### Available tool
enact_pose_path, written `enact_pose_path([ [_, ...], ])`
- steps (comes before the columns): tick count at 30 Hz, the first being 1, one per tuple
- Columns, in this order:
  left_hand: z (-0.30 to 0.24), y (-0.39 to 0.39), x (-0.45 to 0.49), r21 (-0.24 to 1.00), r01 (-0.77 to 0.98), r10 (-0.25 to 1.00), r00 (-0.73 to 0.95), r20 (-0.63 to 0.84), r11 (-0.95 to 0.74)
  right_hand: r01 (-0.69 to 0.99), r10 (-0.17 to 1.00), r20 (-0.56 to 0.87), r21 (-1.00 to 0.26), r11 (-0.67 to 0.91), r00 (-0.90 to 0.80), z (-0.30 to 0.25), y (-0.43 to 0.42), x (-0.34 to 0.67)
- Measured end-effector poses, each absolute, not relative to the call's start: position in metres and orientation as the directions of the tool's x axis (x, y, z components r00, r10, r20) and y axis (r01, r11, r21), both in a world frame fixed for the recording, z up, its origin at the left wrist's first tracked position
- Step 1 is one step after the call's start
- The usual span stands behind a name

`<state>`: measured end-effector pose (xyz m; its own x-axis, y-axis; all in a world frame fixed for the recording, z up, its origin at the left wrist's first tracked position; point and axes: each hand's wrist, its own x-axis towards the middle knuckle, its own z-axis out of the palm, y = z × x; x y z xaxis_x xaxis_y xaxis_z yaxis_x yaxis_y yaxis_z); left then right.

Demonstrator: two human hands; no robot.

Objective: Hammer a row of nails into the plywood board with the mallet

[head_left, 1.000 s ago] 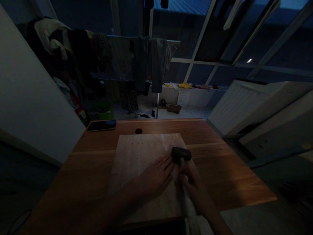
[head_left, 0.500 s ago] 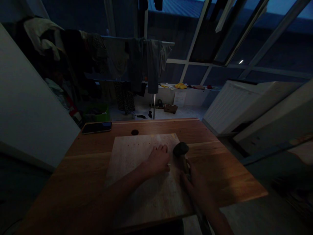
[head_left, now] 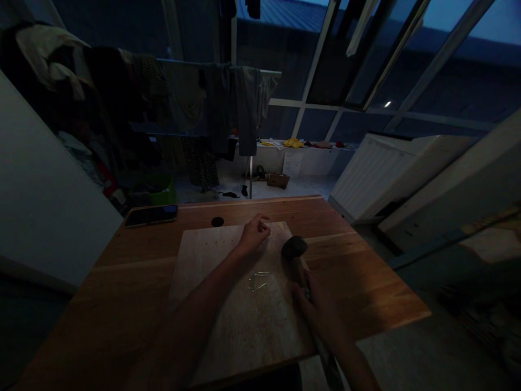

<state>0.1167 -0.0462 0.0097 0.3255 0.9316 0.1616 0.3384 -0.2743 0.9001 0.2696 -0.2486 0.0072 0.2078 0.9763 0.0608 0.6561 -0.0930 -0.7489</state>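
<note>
My left hand is over the far edge of a pale wooden board, its thumb and fingers pinched together. Whatever may be between those fingertips is too small and dark to make out. A row of small dark dots runs along the board beside this hand. Several thin, shiny nails lie loose nearer the board's middle. At the board's right side my right hand is wrapped round the handle of a mallet, whose dark head points away from me.
The board rests on a wooden table. A phone lies at the table's far left, and a round dark hole is near the far edge. Beyond are a clothes rack with laundry, a green tub and a white ribbed appliance.
My left hand has moved forward from the loose nails to the row of dots, uncovering the nails. My right hand keeps hold of the mallet. The view has shifted slightly.
</note>
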Motion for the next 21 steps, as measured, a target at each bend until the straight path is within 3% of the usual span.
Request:
enact_pose_path([
  [6,-0.005,-0.055,0.117,0.807,0.398,0.852,0.470,0.229,-0.436,0.584,0.973,-0.004,-0.799,-0.143,0.232,0.008,-0.248,0.273],
  [21,-0.007,-0.052,0.119,0.804,0.373,0.839,0.478,0.261,-0.463,0.383,0.948,-0.065,-0.905,-0.188,0.311,0.011,-0.227,0.269],
])
